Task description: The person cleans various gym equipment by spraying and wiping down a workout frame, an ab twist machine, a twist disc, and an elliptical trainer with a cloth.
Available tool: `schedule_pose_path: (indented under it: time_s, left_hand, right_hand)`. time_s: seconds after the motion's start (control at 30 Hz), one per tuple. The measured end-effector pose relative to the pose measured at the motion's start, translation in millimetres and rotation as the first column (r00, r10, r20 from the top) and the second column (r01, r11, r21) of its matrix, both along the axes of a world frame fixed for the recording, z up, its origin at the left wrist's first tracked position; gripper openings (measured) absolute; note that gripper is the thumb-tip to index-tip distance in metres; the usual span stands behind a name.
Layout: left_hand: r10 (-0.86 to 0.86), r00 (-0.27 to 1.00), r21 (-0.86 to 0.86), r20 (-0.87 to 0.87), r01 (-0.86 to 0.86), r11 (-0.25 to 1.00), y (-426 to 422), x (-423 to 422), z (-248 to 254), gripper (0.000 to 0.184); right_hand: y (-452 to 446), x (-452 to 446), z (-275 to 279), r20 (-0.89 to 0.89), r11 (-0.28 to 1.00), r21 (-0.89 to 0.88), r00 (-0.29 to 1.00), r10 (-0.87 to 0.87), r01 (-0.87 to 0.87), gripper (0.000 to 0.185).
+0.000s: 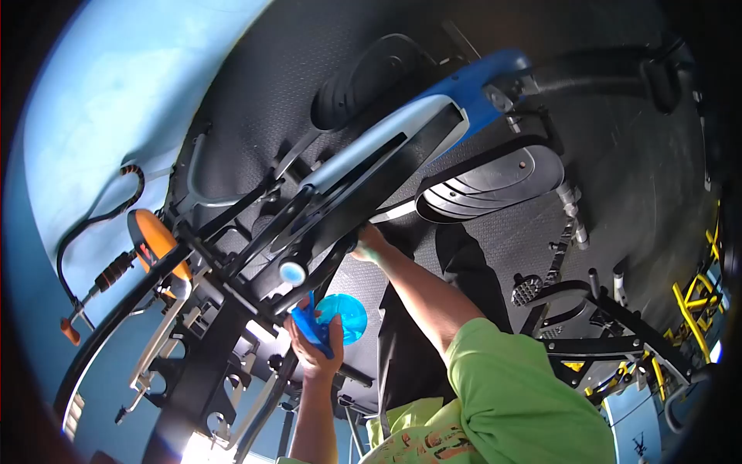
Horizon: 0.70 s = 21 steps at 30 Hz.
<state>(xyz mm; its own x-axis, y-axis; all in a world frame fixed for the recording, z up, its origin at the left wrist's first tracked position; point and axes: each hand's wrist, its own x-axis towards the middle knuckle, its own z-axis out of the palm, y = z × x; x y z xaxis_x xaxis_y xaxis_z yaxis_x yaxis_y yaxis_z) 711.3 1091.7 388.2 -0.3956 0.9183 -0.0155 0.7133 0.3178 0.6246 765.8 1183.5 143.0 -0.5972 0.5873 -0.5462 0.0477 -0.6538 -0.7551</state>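
Note:
A blue spray bottle with a see-through body [345,318] is gripped in my left hand [315,344], its darker blue sprayer head between my fingers. Higher up, my right hand [368,243] reaches in against the black lower frame of an elliptical trainer [379,174]. Its fingers are curled and partly hidden, so what they close on does not show. Close above the bottle is a round pale-blue cap [293,272] on the machine.
Two black foot pedals, one nearer [495,182] and one farther [371,77], flank the trainer's body. An orange-and-black part [160,243] and bars stand at the left. Yellow-framed equipment [692,309] is at the far right. Dark textured flooring [255,100] lies below.

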Motion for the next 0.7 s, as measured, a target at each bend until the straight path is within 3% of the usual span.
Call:
schedule_pose_path:
  time_s: [0.03,0.07,0.1,0.17,0.23,0.33,0.37,0.43,0.47,0.5,0.53,0.57,0.6,0.63,0.67,0.7]
  left_hand:
    - [-0.039,0.999,0.016,-0.035,0.040,0.999,9,-7,-4,0.070]
    - [-0.147,0.980,-0.151,-0.134,0.126,0.980,16,-15,0,0.076]
    - [-0.229,0.954,-0.102,-0.195,0.212,0.972,16,-24,-8,0.076]
    - [-0.234,0.946,-0.205,-0.227,0.188,0.960,17,-29,-9,0.068]
    - [-0.201,0.957,-0.301,-0.212,0.132,0.945,14,-34,-11,0.062]
    - [-0.237,0.949,-0.247,-0.210,0.184,0.952,8,-46,-18,0.063]
    - [-0.214,0.965,-0.233,-0.149,0.176,0.956,8,-48,-19,0.061]
    - [-0.242,0.967,-0.222,-0.081,0.220,0.950,16,-48,-11,0.065]
    - [-0.269,0.961,-0.108,-0.057,0.262,0.959,14,-48,-16,0.070]
    - [-0.291,0.956,0.012,-0.044,0.292,0.956,13,-48,-22,0.076]
    - [-0.317,0.947,-0.140,-0.051,0.308,0.941,23,-45,-8,0.086]
    - [-0.281,0.959,-0.069,-0.034,0.278,0.958,17,-43,-19,0.078]
    - [-0.248,0.969,0.002,-0.015,0.248,0.969,11,-41,-29,0.072]
    - [-0.228,0.974,0.069,-0.011,0.228,0.971,9,-39,-37,0.061]
    - [-0.231,0.973,-0.071,-0.025,0.228,0.971,15,-38,-31,0.063]
    - [-0.234,0.972,-0.212,-0.032,0.223,0.952,21,-36,-24,0.066]
  right_hand:
    - [-4,0,-18,0.068,0.984,-0.075,0.984,0.165,-0.160,0.015]
    - [-16,-5,-30,-0.185,0.865,-0.493,0.961,-0.207,0.091,0.011]
    - [-26,-9,-39,-0.190,0.496,-0.849,0.769,-0.610,0.184,0.009]
    - [-36,-26,-29,-0.152,0.619,-0.625,0.704,-0.694,0.476,0.013]
    - [-33,-38,-5,0.029,0.737,-0.175,0.751,-0.660,0.654,0.016]
    - [-37,-44,3,0.254,0.739,0.389,0.707,-0.660,0.550,0.015]
    - [-33,-27,5,0.253,0.690,0.625,0.742,-0.621,0.364,0.016]
    - [-6,24,37,0.464,0.932,0.354,0.849,-0.251,0.082,0.018]
    - [4,48,50,0.449,0.982,0.184,0.884,-0.130,0.050,0.022]
    - [10,76,65,0.346,0.984,0.038,0.922,-0.177,0.175,0.026]
    - [11,103,82,0.179,0.920,-0.111,0.918,-0.354,0.376,0.031]
    - [20,127,105,0.018,0.830,-0.240,0.857,-0.515,0.504,0.036]
    - [39,143,132,-0.110,0.839,-0.234,0.845,-0.524,0.491,0.041]
    - [72,132,168,-0.064,0.975,0.157,0.987,-0.146,0.155,0.045]
    - [106,121,203,0.260,0.712,0.646,0.956,0.135,-0.276,0.050]
    - [139,109,238,0.410,0.318,0.847,0.904,0.123,-0.427,0.055]
